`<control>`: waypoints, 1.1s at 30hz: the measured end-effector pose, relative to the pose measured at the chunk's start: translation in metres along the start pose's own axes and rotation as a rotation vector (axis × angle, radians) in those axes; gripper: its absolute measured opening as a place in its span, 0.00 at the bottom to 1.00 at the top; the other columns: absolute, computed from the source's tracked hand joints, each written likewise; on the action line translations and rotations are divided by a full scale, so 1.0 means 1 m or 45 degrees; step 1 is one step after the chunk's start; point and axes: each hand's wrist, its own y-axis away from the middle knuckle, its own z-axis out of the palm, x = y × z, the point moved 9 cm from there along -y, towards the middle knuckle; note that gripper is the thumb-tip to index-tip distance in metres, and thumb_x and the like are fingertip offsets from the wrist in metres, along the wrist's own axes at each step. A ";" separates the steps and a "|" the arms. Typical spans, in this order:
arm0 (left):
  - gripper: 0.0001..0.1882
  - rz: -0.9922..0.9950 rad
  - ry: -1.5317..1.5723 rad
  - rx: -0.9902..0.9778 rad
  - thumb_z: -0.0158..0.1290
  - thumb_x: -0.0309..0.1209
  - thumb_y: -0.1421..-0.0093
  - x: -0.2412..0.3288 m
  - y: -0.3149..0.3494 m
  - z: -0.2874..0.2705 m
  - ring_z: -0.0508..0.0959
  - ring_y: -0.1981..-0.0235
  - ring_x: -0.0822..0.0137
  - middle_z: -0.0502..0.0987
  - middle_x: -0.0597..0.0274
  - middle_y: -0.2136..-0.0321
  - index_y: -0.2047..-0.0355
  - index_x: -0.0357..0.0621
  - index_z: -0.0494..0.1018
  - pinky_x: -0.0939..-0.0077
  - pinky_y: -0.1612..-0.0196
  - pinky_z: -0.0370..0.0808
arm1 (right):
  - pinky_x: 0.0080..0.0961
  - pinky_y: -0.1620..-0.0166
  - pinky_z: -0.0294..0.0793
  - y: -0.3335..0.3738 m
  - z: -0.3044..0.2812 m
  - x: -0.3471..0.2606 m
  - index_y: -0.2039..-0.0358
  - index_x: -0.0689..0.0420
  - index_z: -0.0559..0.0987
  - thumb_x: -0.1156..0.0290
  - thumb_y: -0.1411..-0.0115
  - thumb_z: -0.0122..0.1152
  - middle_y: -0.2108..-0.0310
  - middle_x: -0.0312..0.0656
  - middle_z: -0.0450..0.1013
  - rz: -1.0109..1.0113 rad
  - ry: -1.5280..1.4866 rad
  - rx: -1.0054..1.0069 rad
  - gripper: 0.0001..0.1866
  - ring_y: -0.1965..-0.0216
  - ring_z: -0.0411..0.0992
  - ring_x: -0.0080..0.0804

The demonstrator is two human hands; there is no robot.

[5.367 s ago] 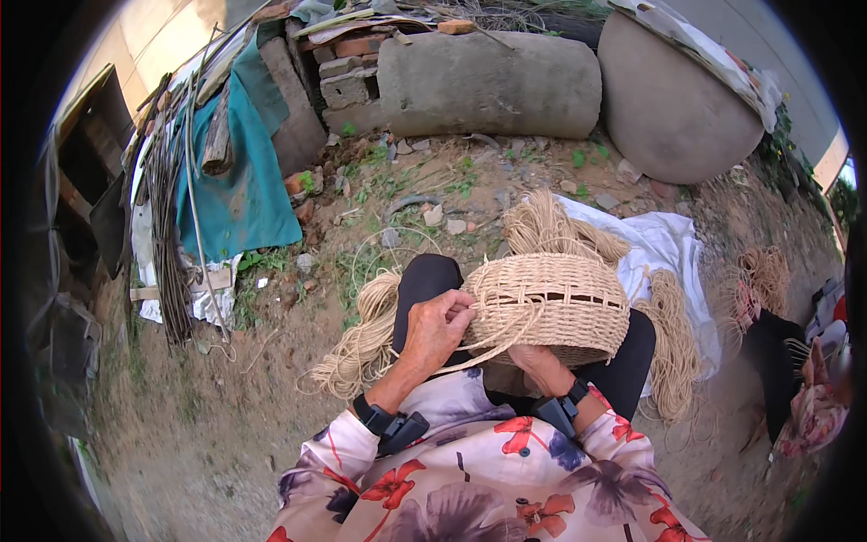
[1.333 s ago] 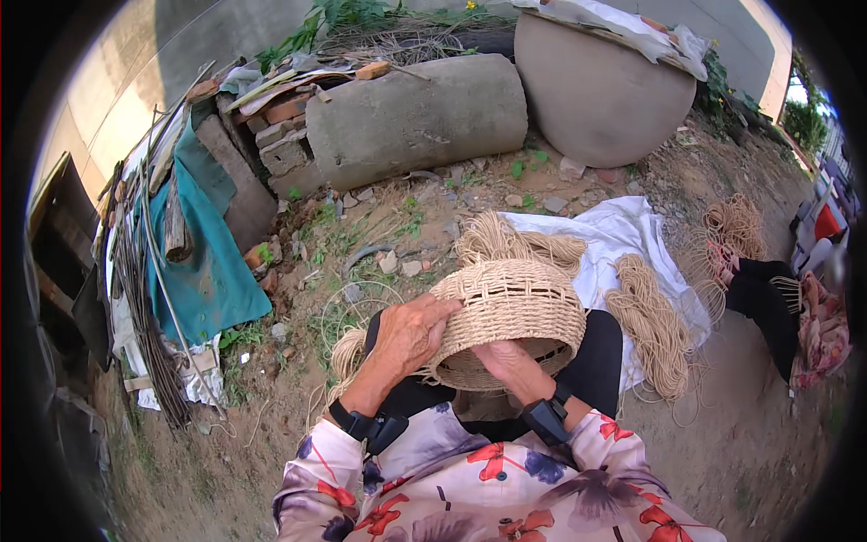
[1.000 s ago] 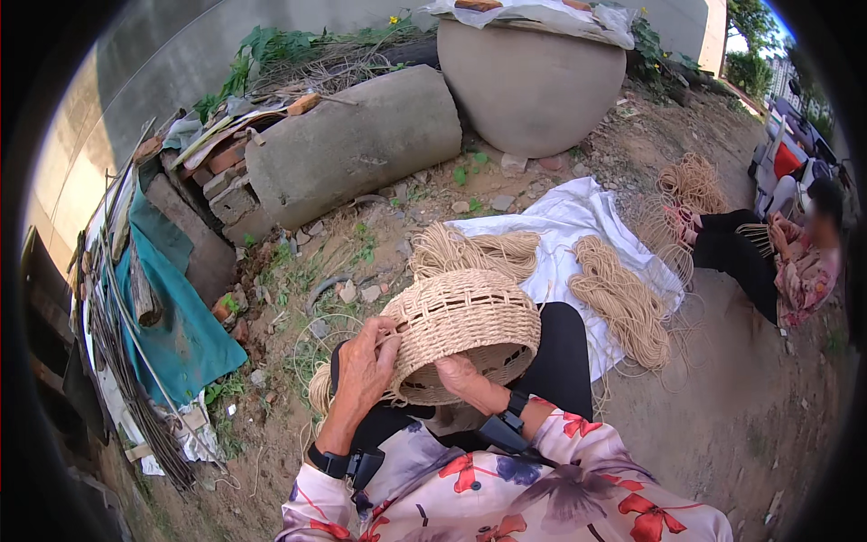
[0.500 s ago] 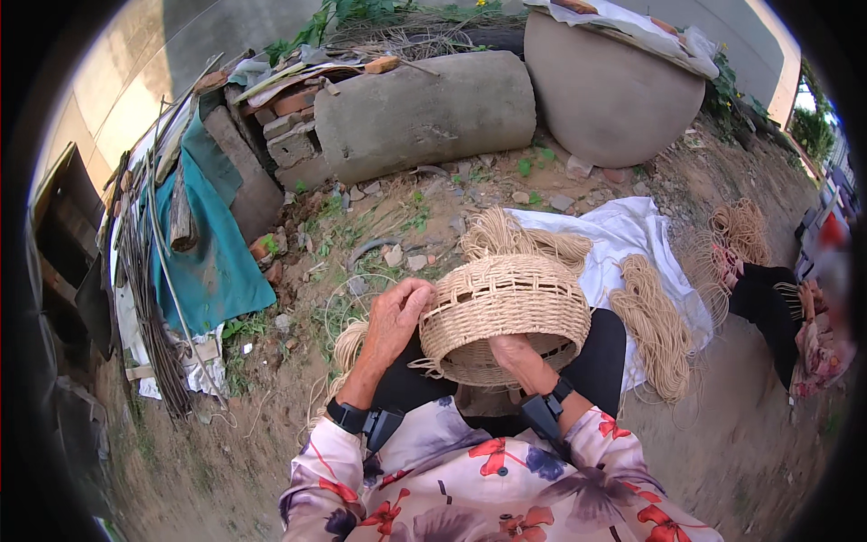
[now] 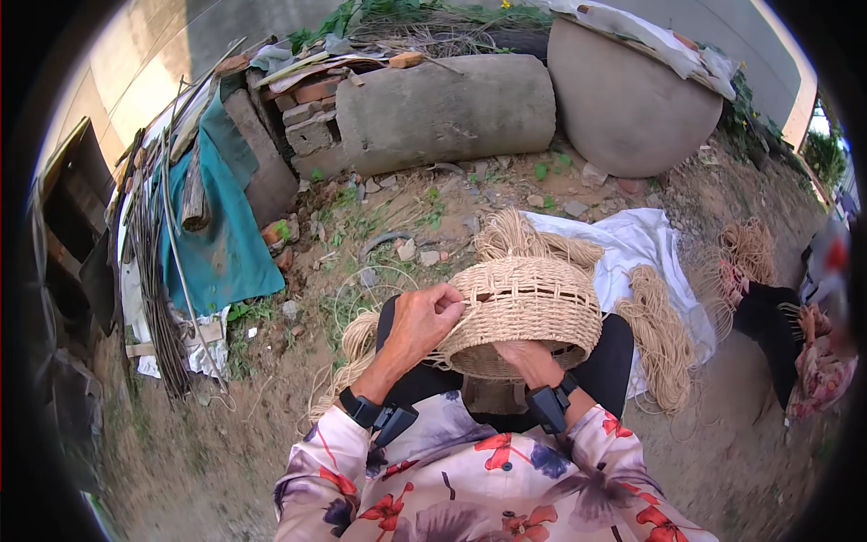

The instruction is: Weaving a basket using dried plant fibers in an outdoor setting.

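A round basket (image 5: 533, 303) woven from pale straw-coloured cord rests on my lap, its opening tilted toward me. A row of gaps runs around its wall near the far end. My left hand (image 5: 423, 318) is at the basket's left side, thumb and forefinger pinched against the weave; whatever lies between the fingertips is too small to make out. My right hand (image 5: 522, 354) reaches inside through the opening, and its fingers are hidden by the basket wall. Loose cord hangs at the rim beside my left wrist.
Cord hanks (image 5: 657, 339) lie on a white sheet (image 5: 639, 237) to the right, another bundle (image 5: 510, 237) behind the basket. More cord (image 5: 357, 348) lies by my left knee. At far right another person (image 5: 817, 352) sits near cord. A concrete cylinder (image 5: 447, 113) and teal cloth (image 5: 226, 244) stand beyond.
My left hand has shifted right and slightly down, closer over the basket's left side. My right hand remains inside. The whole view has moved a little.
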 end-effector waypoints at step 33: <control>0.08 0.145 -0.207 0.169 0.56 0.29 0.43 -0.002 -0.003 -0.006 0.80 0.75 0.62 0.79 0.54 0.77 0.68 0.36 0.78 0.68 0.67 0.76 | 0.36 0.55 0.77 -0.005 0.052 -0.016 0.44 0.51 0.72 0.53 0.35 0.59 0.49 0.36 0.74 0.051 -0.232 0.007 0.23 0.52 0.74 0.32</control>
